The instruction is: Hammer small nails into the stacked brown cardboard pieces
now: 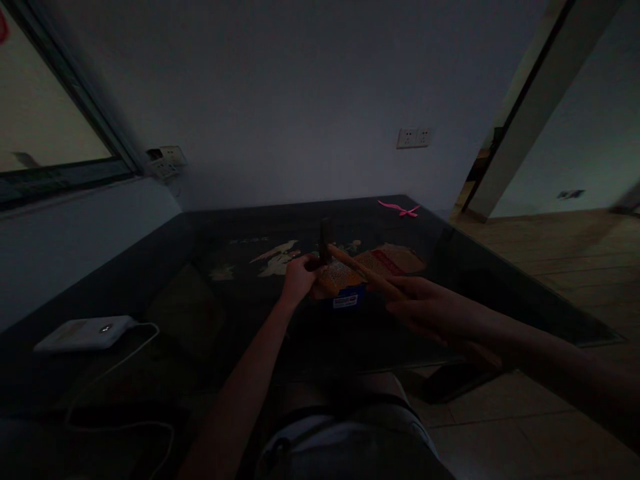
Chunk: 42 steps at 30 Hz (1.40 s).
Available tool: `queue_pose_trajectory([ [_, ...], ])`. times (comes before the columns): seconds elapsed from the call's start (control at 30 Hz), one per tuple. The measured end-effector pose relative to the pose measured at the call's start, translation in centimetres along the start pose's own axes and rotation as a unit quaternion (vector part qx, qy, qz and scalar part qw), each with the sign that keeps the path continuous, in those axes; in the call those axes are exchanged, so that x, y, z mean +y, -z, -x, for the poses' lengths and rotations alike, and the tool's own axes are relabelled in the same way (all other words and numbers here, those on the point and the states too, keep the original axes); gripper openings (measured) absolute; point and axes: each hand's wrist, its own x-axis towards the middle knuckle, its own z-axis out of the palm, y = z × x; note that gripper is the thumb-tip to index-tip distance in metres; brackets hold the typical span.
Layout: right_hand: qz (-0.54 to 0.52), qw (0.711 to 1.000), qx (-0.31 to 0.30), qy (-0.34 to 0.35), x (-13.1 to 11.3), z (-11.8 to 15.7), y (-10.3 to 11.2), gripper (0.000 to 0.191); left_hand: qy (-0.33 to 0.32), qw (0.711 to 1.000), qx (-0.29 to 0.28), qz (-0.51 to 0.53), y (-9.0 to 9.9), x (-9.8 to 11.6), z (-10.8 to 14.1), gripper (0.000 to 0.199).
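My right hand point(420, 300) is wrapped round a brown wooden stick-like handle point(367, 272), which points up and to the left. At the handle's far end stands a dark upright block-like piece point(325, 237). My left hand point(300, 275) is closed beside that piece, its fingertips at the piece's lower part; exactly what they grip is too dark to tell. Beneath both lies an orange-brown speckled item point(337, 279) with a blue labelled part point(349, 297) at its front. A patterned tan and red piece point(393, 261) lies flat just to the right.
The dark glossy table point(240, 340) meets the wall at the back. A white power bank point(87, 333) with a white cable point(125, 360) lies at the left. A pink ribbon point(403, 209) is near the back right edge. Wall sockets point(414, 138) are above.
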Motion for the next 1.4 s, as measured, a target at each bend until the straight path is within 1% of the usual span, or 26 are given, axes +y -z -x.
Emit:
queue_pose_trajectory([
  [0.17,-0.002,0.999,0.0,0.035,-1.0,0.4,0.4,0.039,0.003,0.999,-0.008,0.035,-0.3,-0.4,0.0,0.015],
  [0.23,-0.004,0.999,0.011,0.036,-1.2,0.5,0.4,0.042,-0.003,0.999,-0.013,0.046,-0.4,-0.7,-0.1,0.016],
  [0.3,-0.003,1.0,0.011,0.023,-1.0,0.4,0.3,0.043,-0.009,0.999,-0.013,0.034,-0.4,-0.7,-0.1,0.016],
  [0.4,0.011,1.0,-0.006,-0.005,-0.4,0.0,0.0,0.038,-0.006,1.0,0.002,-0.014,-0.1,-0.4,-0.1,0.014],
  [0.47,0.018,1.0,-0.008,-0.006,-0.3,-0.1,0.0,0.034,-0.006,1.0,0.006,-0.03,0.1,-0.2,0.0,0.014],
  [0.63,0.015,1.0,0.004,0.024,-1.3,0.5,0.3,0.036,-0.002,1.0,-0.009,0.029,-0.2,-0.6,0.0,0.013],
  [0.7,0.008,0.999,0.011,0.031,-1.3,0.5,0.3,0.035,0.002,0.999,-0.012,0.04,-0.3,-0.7,-0.1,0.013],
  [0.8,0.012,1.0,0.002,0.009,-0.7,0.1,0.1,0.028,-0.001,0.999,-0.011,0.031,-0.2,-0.6,-0.1,0.013],
  [0.83,0.018,1.0,-0.004,-0.006,-0.4,-0.1,0.0,0.025,0.001,0.999,-0.008,0.034,-0.2,-0.5,-0.1,0.017],
  [0.9,0.024,0.999,-0.016,-0.028,-0.1,-0.3,0.0,0.022,0.003,0.999,-0.002,0.047,-0.1,-0.4,-0.1,0.031],
  [0.97,0.02,0.999,-0.022,-0.021,-0.2,-0.3,0.0,0.025,0.007,0.998,0.0,0.062,-0.1,-0.4,-0.1,0.041],
  [1.1,0.022,0.999,0.005,0.033,-1.4,0.3,0.2,0.039,-0.001,0.997,0.001,0.072,-0.2,-0.5,0.1,0.04],
  [1.17,0.025,0.999,0.016,0.042,-1.8,0.3,0.2,0.042,-0.009,0.997,-0.005,0.073,-0.3,-0.5,0.1,0.039],
  [1.23,0.03,0.999,0.015,0.033,-1.8,0.1,0.2,0.041,-0.006,0.998,-0.002,0.068,-0.3,-0.6,0.1,0.041],
  [1.33,0.048,0.999,-0.013,0.012,-1.2,-0.4,0.2,0.032,0.009,0.999,0.018,0.038,-0.3,-0.6,0.1,0.045],
  [1.4,0.055,0.998,-0.026,0.007,-1.0,-0.5,0.2,0.029,0.011,0.999,0.017,0.025,-0.3,-0.5,0.1,0.043],
])
